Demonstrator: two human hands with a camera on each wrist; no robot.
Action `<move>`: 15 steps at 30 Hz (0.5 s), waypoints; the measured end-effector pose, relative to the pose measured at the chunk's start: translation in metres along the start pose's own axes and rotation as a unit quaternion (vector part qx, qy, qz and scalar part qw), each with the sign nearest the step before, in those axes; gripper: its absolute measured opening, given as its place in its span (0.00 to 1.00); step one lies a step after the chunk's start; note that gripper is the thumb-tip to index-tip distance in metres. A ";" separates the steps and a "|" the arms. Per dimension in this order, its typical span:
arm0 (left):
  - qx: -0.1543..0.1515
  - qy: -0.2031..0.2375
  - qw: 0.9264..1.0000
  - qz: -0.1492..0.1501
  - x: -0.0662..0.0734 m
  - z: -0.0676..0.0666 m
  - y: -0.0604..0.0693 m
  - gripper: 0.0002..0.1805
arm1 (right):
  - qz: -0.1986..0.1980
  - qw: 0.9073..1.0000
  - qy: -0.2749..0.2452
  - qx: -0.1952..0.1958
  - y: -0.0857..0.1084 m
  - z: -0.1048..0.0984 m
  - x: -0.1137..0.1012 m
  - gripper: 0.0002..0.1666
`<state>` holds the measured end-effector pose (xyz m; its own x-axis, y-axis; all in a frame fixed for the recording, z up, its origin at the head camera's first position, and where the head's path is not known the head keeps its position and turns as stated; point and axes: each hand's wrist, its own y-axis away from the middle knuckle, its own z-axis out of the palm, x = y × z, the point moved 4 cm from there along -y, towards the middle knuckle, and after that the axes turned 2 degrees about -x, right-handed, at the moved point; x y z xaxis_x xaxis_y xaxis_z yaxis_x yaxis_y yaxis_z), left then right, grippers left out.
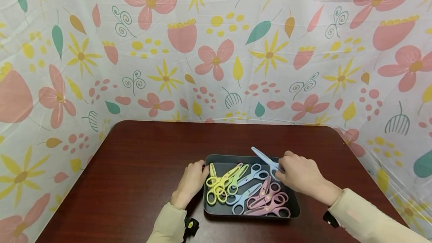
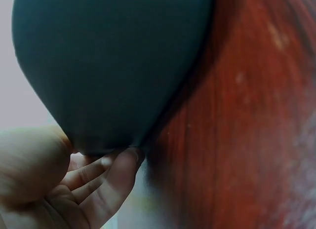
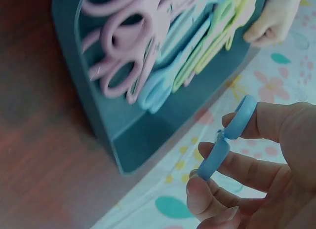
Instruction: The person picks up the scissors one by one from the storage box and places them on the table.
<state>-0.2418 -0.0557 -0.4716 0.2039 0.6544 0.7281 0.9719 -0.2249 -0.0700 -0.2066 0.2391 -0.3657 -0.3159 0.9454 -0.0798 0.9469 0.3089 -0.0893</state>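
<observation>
My right hand (image 1: 302,173) holds a pair of light blue scissors (image 1: 264,157) by the handles, above the tray's far right part. Its blades point up and to the left. In the right wrist view the fingers curl about the blue handle loops (image 3: 215,157). At the left side of a dark grey tray (image 1: 251,216), my left hand (image 1: 191,180) grips the far left corner; the left wrist view has thumb and fingers (image 2: 118,182) pinching the tray wall (image 2: 113,66). Inside lie yellow scissors (image 1: 225,179), green scissors (image 1: 241,174), more blue scissors (image 1: 248,195) and several pink scissors (image 1: 264,210), partly overlapping.
The tray stands on a dark red-brown wooden table (image 1: 135,183), near its front edge. Behind and beside the table hangs a white cloth (image 1: 216,21) printed with flowers and leaves. A black strap device (image 1: 191,226) sits at the left wrist.
</observation>
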 end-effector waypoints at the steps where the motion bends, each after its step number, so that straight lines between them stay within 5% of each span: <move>1: 0.000 -0.001 1.000 0.000 0.000 0.000 0.000 0.13 | 0.000 1.000 -0.001 0.006 -0.001 -0.001 0.003 0.17; 15: 0.002 -0.014 1.000 -0.001 0.000 0.001 0.000 0.11 | 0.069 0.997 -0.035 0.025 -0.022 0.005 0.070 0.15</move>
<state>-0.2417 -0.0547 -0.4727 0.2050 0.6747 0.7090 0.9727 -0.2209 -0.0710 -0.2499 0.2980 -0.3746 -0.1877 0.9686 -0.1632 0.9780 0.1689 -0.1221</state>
